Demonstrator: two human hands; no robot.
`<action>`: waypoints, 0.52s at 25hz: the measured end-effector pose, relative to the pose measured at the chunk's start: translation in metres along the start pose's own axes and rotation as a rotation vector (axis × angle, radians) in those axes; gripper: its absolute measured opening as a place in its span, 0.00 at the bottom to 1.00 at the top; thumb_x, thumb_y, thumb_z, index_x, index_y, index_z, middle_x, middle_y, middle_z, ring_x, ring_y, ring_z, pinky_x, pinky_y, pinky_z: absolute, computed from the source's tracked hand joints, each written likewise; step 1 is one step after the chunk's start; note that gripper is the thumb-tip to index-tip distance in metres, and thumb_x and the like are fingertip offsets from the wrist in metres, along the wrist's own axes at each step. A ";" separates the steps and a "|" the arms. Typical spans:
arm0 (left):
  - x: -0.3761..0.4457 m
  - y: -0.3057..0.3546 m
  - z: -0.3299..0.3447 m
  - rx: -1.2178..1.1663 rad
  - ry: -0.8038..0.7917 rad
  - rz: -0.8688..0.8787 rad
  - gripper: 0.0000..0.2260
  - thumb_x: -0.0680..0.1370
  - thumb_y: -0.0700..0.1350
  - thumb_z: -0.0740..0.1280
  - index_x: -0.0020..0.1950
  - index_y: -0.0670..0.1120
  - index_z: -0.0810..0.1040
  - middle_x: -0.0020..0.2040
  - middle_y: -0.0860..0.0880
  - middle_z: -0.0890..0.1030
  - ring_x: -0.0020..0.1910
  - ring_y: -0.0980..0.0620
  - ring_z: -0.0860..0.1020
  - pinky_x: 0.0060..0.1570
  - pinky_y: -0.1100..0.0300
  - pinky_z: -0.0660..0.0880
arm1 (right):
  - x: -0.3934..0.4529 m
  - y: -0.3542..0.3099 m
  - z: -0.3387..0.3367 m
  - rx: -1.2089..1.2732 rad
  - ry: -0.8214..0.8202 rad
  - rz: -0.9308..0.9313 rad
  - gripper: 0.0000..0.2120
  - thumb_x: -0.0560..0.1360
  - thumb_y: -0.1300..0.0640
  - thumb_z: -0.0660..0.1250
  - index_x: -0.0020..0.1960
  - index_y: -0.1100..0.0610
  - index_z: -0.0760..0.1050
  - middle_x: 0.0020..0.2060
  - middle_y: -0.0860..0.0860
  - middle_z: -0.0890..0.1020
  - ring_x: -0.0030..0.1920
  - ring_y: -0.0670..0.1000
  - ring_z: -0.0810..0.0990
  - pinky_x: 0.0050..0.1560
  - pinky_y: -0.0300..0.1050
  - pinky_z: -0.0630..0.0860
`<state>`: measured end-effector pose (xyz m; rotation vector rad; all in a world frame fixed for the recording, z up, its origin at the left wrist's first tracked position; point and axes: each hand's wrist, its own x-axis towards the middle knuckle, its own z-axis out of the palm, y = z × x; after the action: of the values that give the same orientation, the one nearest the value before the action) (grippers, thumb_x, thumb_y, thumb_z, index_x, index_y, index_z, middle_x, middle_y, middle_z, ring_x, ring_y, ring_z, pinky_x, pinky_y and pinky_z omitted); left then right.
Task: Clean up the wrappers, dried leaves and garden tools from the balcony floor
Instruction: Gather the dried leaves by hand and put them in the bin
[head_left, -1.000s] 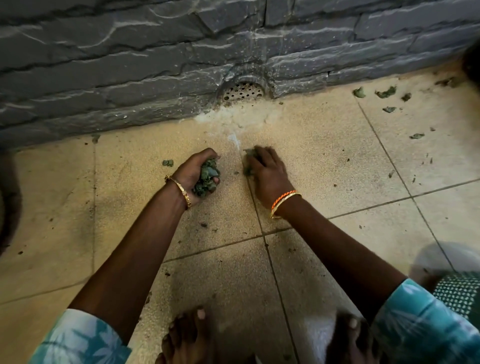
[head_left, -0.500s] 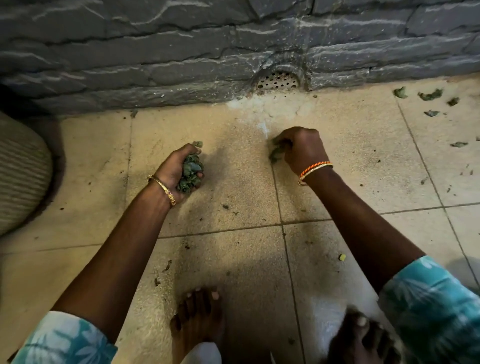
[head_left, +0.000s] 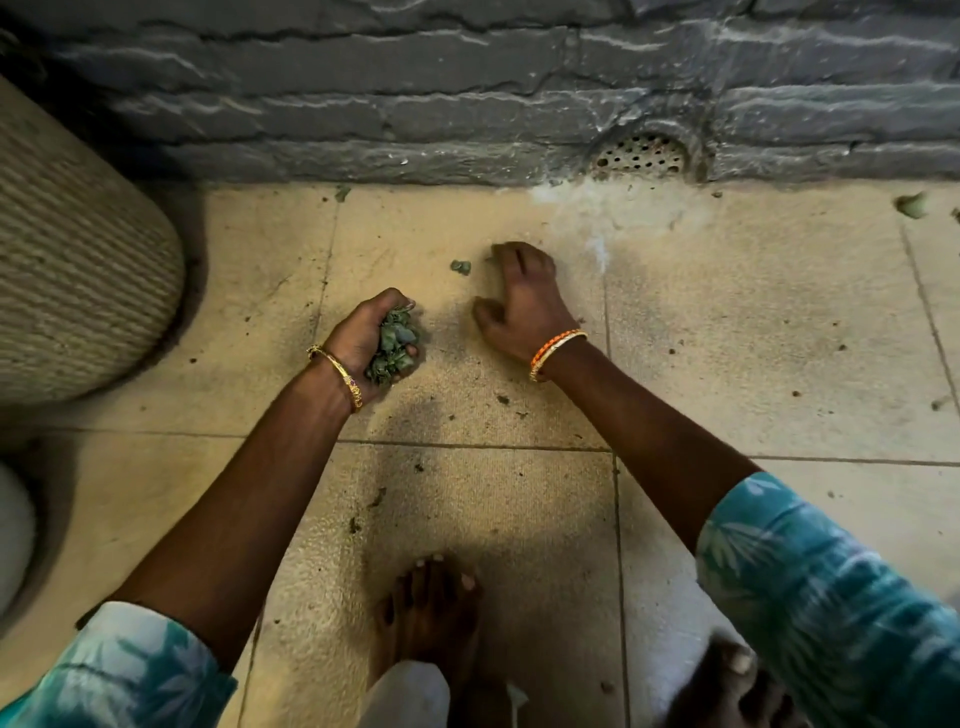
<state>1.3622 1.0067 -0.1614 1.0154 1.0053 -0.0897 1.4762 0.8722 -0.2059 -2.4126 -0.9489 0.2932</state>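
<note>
Nothing here can be read: no words, labels, brands or numbers show anywhere.

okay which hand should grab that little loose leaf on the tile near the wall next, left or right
Probably the right hand: its fingertips sit on the floor just beside the loose leaf, and it appears to hold nothing. The left hand is further back, and its grip is already full of a clump of dried leaves.
</note>
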 end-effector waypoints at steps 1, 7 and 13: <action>0.000 0.001 -0.002 -0.005 0.005 0.006 0.10 0.77 0.46 0.61 0.37 0.47 0.71 0.29 0.49 0.72 0.20 0.55 0.68 0.21 0.68 0.64 | 0.006 -0.007 0.005 -0.038 -0.027 -0.052 0.32 0.71 0.51 0.63 0.71 0.65 0.61 0.66 0.64 0.66 0.68 0.62 0.62 0.69 0.50 0.60; 0.006 -0.004 0.000 -0.021 0.009 -0.009 0.09 0.77 0.45 0.61 0.38 0.47 0.72 0.32 0.49 0.72 0.21 0.55 0.69 0.21 0.68 0.67 | 0.009 -0.014 0.011 -0.280 -0.134 -0.264 0.27 0.75 0.61 0.60 0.73 0.56 0.62 0.72 0.59 0.61 0.72 0.60 0.57 0.71 0.54 0.55; 0.008 0.000 0.015 -0.039 -0.022 -0.011 0.11 0.78 0.45 0.61 0.35 0.49 0.68 0.24 0.52 0.70 0.20 0.56 0.67 0.21 0.69 0.64 | -0.037 0.024 -0.014 -0.404 -0.094 -0.266 0.27 0.72 0.66 0.62 0.71 0.61 0.66 0.70 0.64 0.65 0.70 0.66 0.62 0.69 0.62 0.55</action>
<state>1.3764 0.9986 -0.1647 0.9721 0.9894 -0.0897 1.4682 0.8263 -0.2070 -2.6001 -1.4753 0.1260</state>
